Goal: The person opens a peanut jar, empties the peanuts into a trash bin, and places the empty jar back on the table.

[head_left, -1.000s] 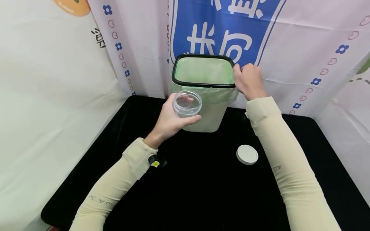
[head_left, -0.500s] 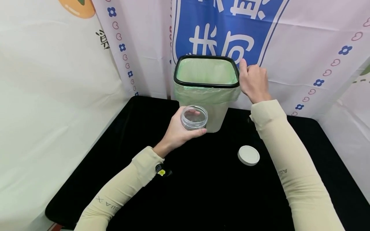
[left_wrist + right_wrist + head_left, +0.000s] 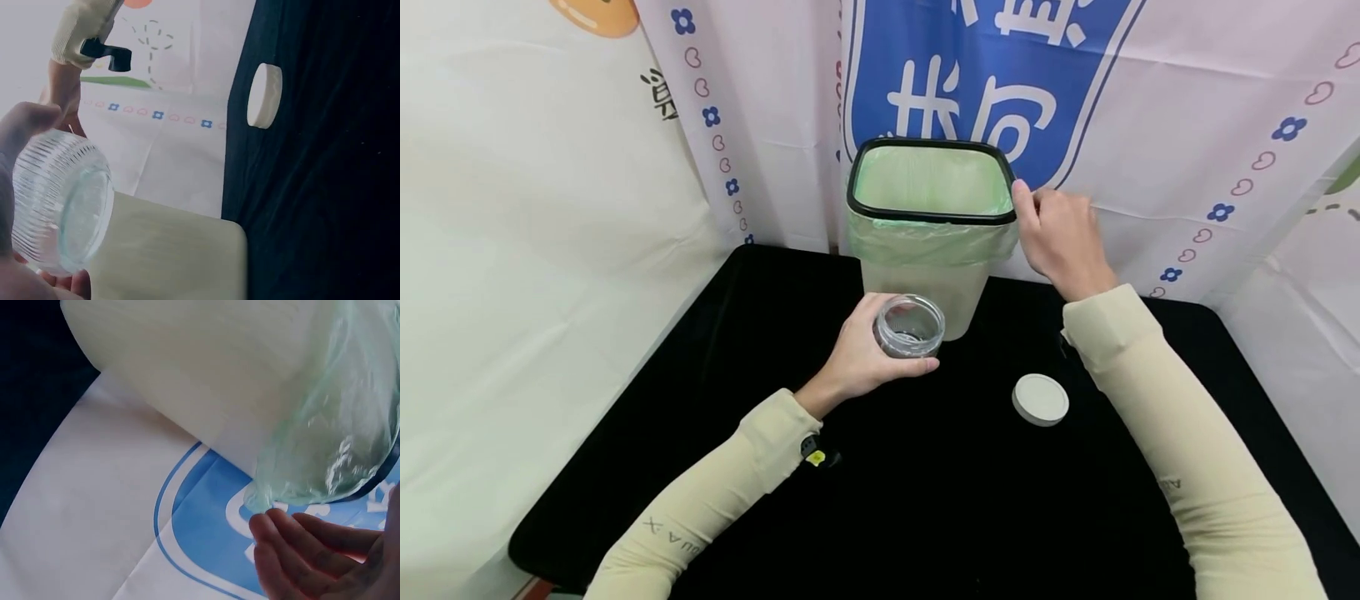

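Observation:
My left hand (image 3: pixel 859 357) grips a clear jar (image 3: pixel 910 329) round its side, mouth tipped up toward me and no lid on it. In the left wrist view its ribbed wall and round base (image 3: pixel 86 215) show between thumb and fingers. The jar is in front of a pale trash can (image 3: pixel 964 293) with a black rim. A green bag (image 3: pixel 928 243) lines the can and folds over its outside. My right hand (image 3: pixel 1063 242) is beside the rim's right side, its thumb close to it. In the right wrist view, loosely bent fingers (image 3: pixel 312 550) lie just under the bag's edge; contact is unclear.
A white round lid (image 3: pixel 1040 399) lies on the black tabletop (image 3: pixel 925 500), right of the jar. Printed cloth (image 3: pixel 1195 150) hangs behind the can, and white sheets (image 3: pixel 550 208) stand at the sides. Small dark devices (image 3: pixel 811 450) sit at the wrists.
The left hand has brought the jar down and toward me, away from the can's rim. My right hand has come off the rim and shifted slightly right and nearer to me.

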Available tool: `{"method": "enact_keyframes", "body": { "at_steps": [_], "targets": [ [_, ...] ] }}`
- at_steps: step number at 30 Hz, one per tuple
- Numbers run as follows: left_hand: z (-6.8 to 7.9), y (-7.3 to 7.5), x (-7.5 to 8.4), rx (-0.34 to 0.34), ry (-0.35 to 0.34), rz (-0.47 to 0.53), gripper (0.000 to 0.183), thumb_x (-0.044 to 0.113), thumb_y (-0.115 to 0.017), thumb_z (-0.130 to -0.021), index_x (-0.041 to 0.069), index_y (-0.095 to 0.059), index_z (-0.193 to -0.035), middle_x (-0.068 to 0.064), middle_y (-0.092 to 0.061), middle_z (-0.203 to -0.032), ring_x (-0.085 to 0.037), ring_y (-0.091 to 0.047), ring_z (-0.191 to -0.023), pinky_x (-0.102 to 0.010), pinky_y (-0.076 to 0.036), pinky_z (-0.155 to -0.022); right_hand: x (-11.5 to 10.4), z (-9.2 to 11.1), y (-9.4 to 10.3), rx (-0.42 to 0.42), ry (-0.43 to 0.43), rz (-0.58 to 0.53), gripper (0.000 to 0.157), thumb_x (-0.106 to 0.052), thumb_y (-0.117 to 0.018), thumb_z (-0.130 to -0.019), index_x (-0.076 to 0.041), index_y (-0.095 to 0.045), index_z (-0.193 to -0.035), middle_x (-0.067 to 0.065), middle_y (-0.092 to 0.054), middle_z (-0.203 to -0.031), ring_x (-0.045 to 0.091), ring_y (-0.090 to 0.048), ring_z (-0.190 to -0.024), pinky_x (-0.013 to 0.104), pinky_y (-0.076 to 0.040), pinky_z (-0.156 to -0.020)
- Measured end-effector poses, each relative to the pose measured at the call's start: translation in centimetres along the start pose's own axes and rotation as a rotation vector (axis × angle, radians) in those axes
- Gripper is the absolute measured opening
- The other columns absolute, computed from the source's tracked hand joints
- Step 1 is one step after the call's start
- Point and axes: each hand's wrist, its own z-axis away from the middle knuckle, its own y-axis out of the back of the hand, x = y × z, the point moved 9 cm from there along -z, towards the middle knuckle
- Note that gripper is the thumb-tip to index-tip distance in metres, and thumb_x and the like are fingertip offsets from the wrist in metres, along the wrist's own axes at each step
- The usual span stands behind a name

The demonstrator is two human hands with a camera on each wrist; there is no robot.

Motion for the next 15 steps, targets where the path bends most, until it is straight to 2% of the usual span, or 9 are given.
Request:
{"method": "enact_keyframes", "body": {
  "at_steps": [2, 5, 8, 12, 15],
  "targets": [
    [0.2, -0.2, -0.4, -0.001, 0.012, -0.019, 0.075, 0.04, -0.098, -0.066, 0.016, -0.067, -0.129, -0.005, -0.063, -0.131, -0.023, -0.06, -0.12, -0.043, -0.05, -0.103, 0.0, 0.6, -0.2, -0.008, 0.004, 0.02, 0.071, -0.059, -0.024, -0.111, -0.004, -0.055, -0.077, 0.02, -0.058, -0.08, 0.043, -0.059, -0.082, 0.053, -0.045, -0.074],
    [0.5, -0.7, -1.1, -0.019, 0.036, -0.06, 0.077, 0.042, -0.097, -0.066, 0.013, -0.067, -0.13, -0.006, -0.065, -0.131, -0.025, -0.062, -0.119, -0.044, -0.051, -0.103, 0.1, 1.7, -0.5, -0.002, 0.011, 0.051, 0.075, -0.059, -0.027, -0.11, 0.003, -0.069, -0.106, 0.028, -0.07, -0.108, 0.051, -0.065, -0.1, 0.065, -0.05, -0.083],
    [0.7, -1.1, -1.7, -0.042, 0.057, -0.085, 0.078, 0.043, -0.097, -0.066, 0.012, -0.067, -0.131, -0.006, -0.067, -0.13, -0.025, -0.064, -0.118, -0.044, -0.053, -0.103, 0.1, 3.0, -0.8, 0.016, 0.039, 0.096, 0.075, -0.058, -0.033, -0.11, 0.007, -0.065, -0.132, 0.031, -0.069, -0.127, 0.055, -0.064, -0.112, 0.07, -0.05, -0.09],
    [1.0, -1.5, -2.3, -0.051, 0.067, -0.083, 0.077, 0.041, -0.098, -0.065, 0.013, -0.068, -0.13, -0.005, -0.07, -0.128, -0.025, -0.066, -0.115, -0.044, -0.054, -0.103, 0.2, 4.8, -1.8, 0.0, 0.082, 0.158, 0.073, -0.056, -0.038, -0.11, 0.007, -0.059, -0.143, 0.032, -0.063, -0.14, 0.052, -0.059, -0.129, 0.068, -0.046, -0.105],
    [1.1, -1.8, -2.9, -0.058, 0.081, -0.086, 0.077, 0.04, -0.099, -0.064, 0.013, -0.068, -0.129, -0.004, -0.072, -0.126, -0.023, -0.067, -0.114, -0.043, -0.054, -0.104, 0.5, 6.1, -3.0, -0.068, 0.085, 0.177, 0.076, -0.058, -0.036, -0.11, 0.005, -0.051, -0.151, 0.029, -0.053, -0.154, 0.049, -0.047, -0.145, 0.068, -0.035, -0.118]
  ]
}}
